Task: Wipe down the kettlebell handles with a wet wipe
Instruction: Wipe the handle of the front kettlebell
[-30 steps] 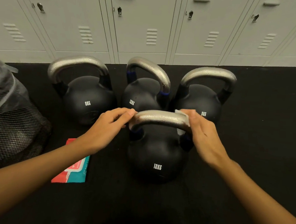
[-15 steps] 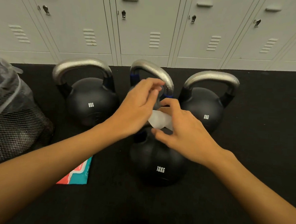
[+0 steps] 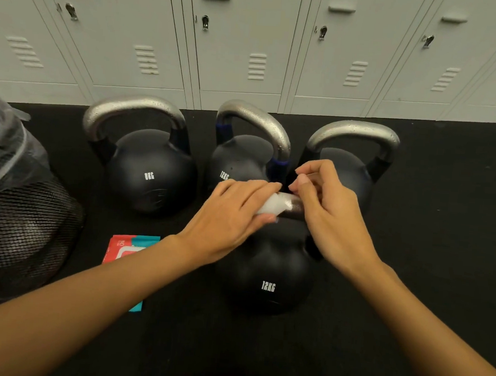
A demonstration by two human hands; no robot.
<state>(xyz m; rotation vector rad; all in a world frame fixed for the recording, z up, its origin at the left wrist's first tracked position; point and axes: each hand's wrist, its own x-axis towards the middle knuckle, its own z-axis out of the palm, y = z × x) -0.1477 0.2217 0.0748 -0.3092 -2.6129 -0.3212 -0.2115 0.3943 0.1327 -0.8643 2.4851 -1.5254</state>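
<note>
A: What fills most of the view?

B: A row of grey lockers (image 3: pixel 250 42) along the back, above a black floor mat (image 3: pixel 441 228). At the left edge sits a black mesh bin (image 3: pixel 21 226) lined with a clear plastic bag.

A: And the weights?

B: Four black kettlebells. Three stand in a back row: an 8KG kettlebell (image 3: pixel 152 170) on the left, a middle 12KG kettlebell (image 3: pixel 237 161), and a right kettlebell (image 3: pixel 352 171) partly hidden by the person's hand. The front 12KG kettlebell (image 3: pixel 267 273) stands nearest the person, just before the back row.

A: Where are the hands?

B: Both are at the front kettlebell's handle (image 3: pixel 296 208). The left hand (image 3: pixel 233 216) grips the white wet wipe (image 3: pixel 273 205), fingers curled over it and thumb beneath, pressing it around the handle. The right hand (image 3: pixel 329 210) has its fingers curled, thumb and forefinger close together just above the handle; whether they pinch the wipe's edge cannot be told.

A: Anything smaller?

B: A red and teal wipes packet (image 3: pixel 124 247) lies flat on the mat, partly under the left forearm.
</note>
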